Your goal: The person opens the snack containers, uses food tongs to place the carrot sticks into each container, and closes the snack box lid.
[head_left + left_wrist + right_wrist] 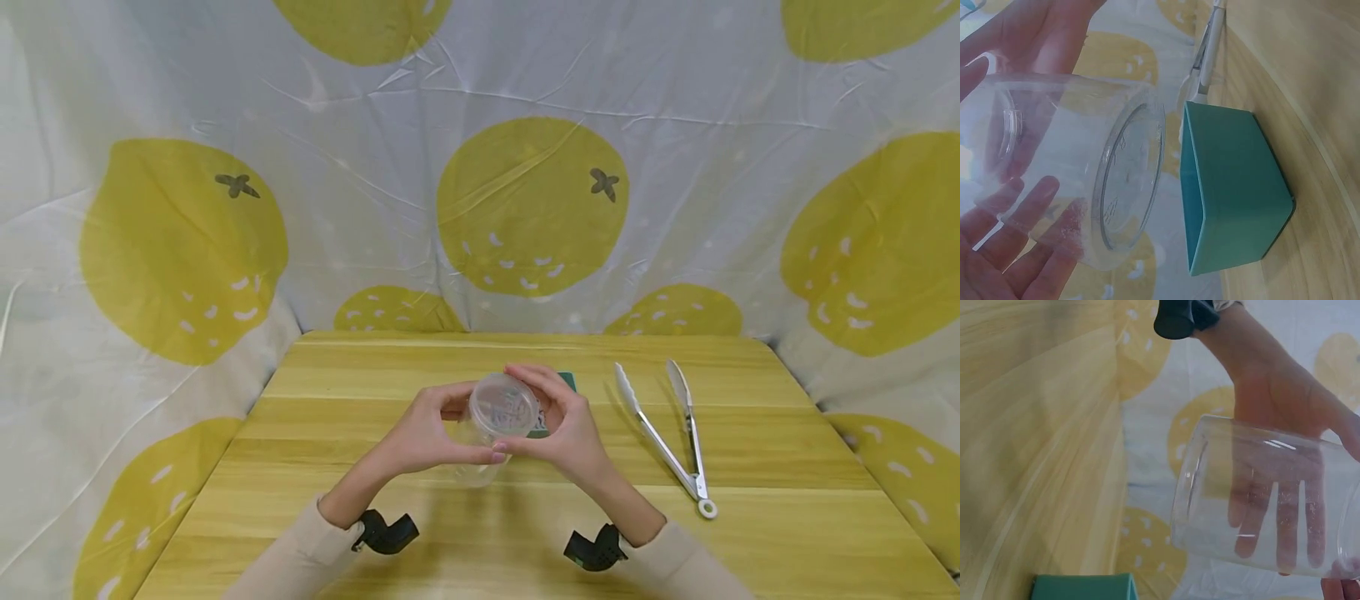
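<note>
Between both hands, tilted and held above the table, is a clear plastic jar [480, 475]. Its base, with raised lettering, faces the table in the left wrist view. My left hand [420, 431] grips the jar's side, and its long fingers show through the wall in the right wrist view. My right hand [566, 425] holds the top end, fingers and thumb around the clear round lid [506, 404]. Only fingertips of that hand show in the right wrist view. Partly hidden behind the right hand stands a green rectangular container [1241, 187]; its contents cannot be seen.
Metal tongs [699, 487] with pale tips lie spread on the right side of the wooden table [337, 433]. A lemon-print cloth [360, 192] hangs around the table's back and sides. Black wrist cameras [386, 533] sit on both forearms.
</note>
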Demonstrator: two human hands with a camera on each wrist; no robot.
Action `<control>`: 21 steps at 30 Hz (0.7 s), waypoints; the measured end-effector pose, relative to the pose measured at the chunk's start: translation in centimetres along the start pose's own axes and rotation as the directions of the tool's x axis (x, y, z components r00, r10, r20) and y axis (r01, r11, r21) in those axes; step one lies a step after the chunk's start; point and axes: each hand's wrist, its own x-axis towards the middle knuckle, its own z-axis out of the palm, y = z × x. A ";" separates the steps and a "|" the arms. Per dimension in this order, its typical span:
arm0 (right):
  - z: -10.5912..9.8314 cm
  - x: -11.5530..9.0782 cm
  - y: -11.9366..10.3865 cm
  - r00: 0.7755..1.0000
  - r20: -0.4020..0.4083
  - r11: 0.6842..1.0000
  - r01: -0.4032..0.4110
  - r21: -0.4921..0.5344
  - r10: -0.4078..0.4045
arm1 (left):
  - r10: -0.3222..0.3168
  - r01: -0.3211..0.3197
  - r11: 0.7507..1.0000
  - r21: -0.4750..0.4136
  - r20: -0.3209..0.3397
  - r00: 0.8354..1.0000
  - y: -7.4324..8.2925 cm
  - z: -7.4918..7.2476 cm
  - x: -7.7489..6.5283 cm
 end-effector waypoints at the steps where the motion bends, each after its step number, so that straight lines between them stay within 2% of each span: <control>1: 0.2 -0.1 -0.1 1.000 -0.019 1.000 -0.011 -0.015 0.011 | 0.003 -0.003 1.000 0.005 -0.004 1.000 0.0 0.0 0.0; 4: 0.5 -0.2 -0.2 0.999 -0.043 0.999 -0.027 -0.031 0.026 | 0.004 -0.004 1.000 0.016 -0.007 1.000 0.1 0.0 -0.1; 7: 0.5 -0.2 -0.1 1.000 -0.026 0.999 -0.019 -0.029 0.018 | -0.002 0.002 1.000 0.020 -0.004 1.000 0.2 0.0 -0.2; 13: -0.5 0.4 0.3 0.995 0.101 0.999 -0.011 0.037 0.007 | 0.004 -0.004 1.000 0.003 0.021 1.000 0.1 0.0 -0.3; 17: -1.4 0.9 0.5 0.981 0.195 0.997 -0.013 0.078 -0.003 | 0.006 -0.005 1.000 -0.016 0.043 0.999 0.0 0.0 -0.2; 21: -2.0 1.3 0.6 0.966 0.257 0.996 -0.005 0.089 -0.018 | 0.020 -0.019 1.000 -0.025 0.061 0.998 -0.1 0.0 -0.1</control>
